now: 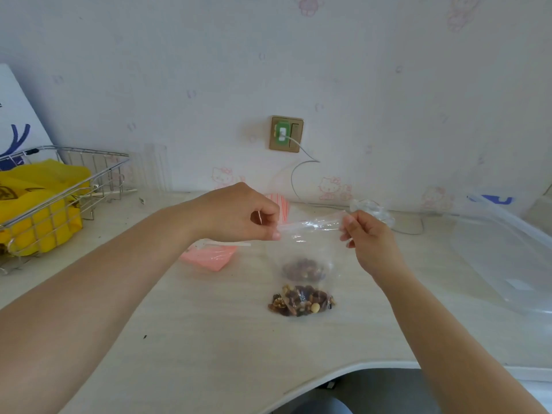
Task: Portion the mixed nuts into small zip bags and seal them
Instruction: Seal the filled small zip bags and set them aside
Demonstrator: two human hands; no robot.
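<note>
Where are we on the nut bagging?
Done: one filled bag of nuts lies flat on the table; whether it is sealed I cannot tell. In hand: the left hand and right hand pinch the zip strip of a second bag with nuts in its bottom, held upright. Left: finishing that seal. No loose nuts show.

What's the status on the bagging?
Both hands, left and right, pinching bag top. Nuts inside. Another filled bag below. Nothing blocking.
</note>
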